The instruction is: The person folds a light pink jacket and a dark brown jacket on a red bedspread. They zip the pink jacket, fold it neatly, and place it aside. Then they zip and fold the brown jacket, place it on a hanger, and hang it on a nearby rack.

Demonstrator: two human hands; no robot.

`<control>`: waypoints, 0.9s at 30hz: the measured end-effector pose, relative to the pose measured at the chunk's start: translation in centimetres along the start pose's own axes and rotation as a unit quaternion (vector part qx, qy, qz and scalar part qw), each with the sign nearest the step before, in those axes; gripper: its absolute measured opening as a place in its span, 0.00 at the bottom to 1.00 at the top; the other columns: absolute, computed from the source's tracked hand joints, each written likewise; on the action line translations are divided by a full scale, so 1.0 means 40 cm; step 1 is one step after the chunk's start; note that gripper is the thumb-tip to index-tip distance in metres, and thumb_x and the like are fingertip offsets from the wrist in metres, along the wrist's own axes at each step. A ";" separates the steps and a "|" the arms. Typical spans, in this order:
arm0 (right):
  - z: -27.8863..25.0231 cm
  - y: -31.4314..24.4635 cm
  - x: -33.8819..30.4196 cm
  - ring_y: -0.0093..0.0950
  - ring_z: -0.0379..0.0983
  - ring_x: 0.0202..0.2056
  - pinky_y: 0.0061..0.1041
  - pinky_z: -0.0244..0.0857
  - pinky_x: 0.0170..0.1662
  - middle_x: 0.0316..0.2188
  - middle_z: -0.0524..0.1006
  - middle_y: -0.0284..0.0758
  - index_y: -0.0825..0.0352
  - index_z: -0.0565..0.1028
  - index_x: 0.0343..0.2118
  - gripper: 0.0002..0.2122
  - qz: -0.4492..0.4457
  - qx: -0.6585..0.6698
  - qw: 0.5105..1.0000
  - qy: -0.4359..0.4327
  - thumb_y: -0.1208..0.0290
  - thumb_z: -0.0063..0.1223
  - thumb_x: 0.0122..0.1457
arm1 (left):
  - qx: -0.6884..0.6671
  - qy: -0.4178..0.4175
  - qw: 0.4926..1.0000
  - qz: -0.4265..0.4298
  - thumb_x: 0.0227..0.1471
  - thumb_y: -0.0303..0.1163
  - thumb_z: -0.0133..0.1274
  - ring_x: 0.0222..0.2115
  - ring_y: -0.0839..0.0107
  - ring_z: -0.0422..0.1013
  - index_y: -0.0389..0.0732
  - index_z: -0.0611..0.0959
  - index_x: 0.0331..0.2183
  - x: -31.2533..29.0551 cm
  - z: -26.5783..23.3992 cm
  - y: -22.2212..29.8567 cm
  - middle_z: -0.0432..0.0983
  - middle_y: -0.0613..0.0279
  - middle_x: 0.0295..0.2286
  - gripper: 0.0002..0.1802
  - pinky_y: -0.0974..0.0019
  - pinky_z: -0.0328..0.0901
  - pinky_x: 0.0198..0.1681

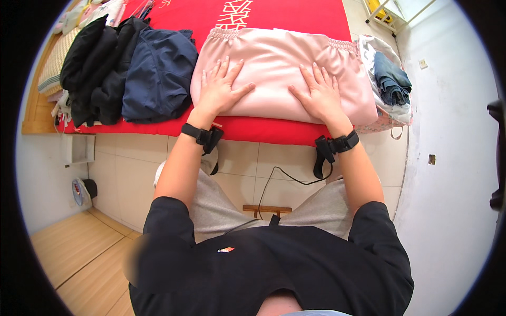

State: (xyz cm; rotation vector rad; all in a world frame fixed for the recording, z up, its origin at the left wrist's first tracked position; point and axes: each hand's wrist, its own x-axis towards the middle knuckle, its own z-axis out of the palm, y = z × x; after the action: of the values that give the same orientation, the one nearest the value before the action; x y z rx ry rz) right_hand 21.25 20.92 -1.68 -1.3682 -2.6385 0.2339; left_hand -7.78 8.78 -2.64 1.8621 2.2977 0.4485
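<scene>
A thick, folded piece of smooth pink cloth (274, 79) with gathered elastic at its two far corners lies in front of me at the bed's near edge. My left hand (219, 89) rests flat on its left part, fingers spread. On its right part lies my right hand (319, 92), also flat with the fingers apart. Neither hand grips anything; both palms press on the cloth. What kind of item the pink cloth is I cannot tell for certain.
Red bedding (290, 16) covers the bed. Dark blue clothing (158, 76) and black clothing (97, 73) lie at the left. Folded denim (392, 79) sits on a white bag at the right, near the white wall (448, 184). A black cable (295, 179) hangs between my wrists and lap.
</scene>
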 end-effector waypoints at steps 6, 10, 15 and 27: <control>0.067 0.017 0.007 0.47 0.49 0.79 0.52 0.36 0.80 0.79 0.58 0.47 0.52 0.63 0.78 0.43 -0.008 -0.013 1.000 0.008 0.29 0.48 0.67 | 0.042 -0.007 0.995 -0.087 0.58 0.77 0.54 0.78 0.45 0.47 0.52 0.65 0.76 -0.003 0.016 -0.073 0.52 0.42 0.76 0.57 0.38 0.39 0.79; 0.022 0.035 0.017 0.49 0.56 0.77 0.50 0.44 0.79 0.76 0.64 0.50 0.57 0.67 0.75 0.42 -0.029 -0.008 1.000 -0.006 0.32 0.54 0.65 | 0.012 0.036 0.992 -0.120 0.57 0.75 0.57 0.77 0.43 0.47 0.43 0.64 0.76 -0.015 0.021 -0.098 0.51 0.36 0.76 0.61 0.43 0.45 0.78; -0.126 0.207 0.011 0.47 0.77 0.61 0.39 0.70 0.64 0.61 0.80 0.47 0.69 0.76 0.64 0.36 0.067 0.056 0.991 0.104 0.49 0.74 0.59 | -0.007 0.054 0.994 -0.097 0.58 0.73 0.58 0.77 0.42 0.46 0.45 0.65 0.75 -0.049 0.015 -0.070 0.51 0.39 0.76 0.58 0.32 0.45 0.76; -0.149 0.432 -0.137 0.38 0.77 0.59 0.57 0.73 0.56 0.61 0.79 0.40 0.65 0.69 0.71 0.48 0.360 0.472 0.790 -0.149 0.34 0.69 0.57 | -0.006 0.039 0.997 0.060 0.63 0.70 0.54 0.77 0.39 0.45 0.53 0.66 0.75 -0.073 0.031 0.140 0.50 0.43 0.76 0.50 0.21 0.37 0.74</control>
State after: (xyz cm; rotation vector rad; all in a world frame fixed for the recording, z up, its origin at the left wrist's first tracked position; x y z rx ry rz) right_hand 39.37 26.66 0.10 -1.8413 -1.4832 1.6820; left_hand -1.58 7.15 -2.21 2.0189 2.2341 0.5582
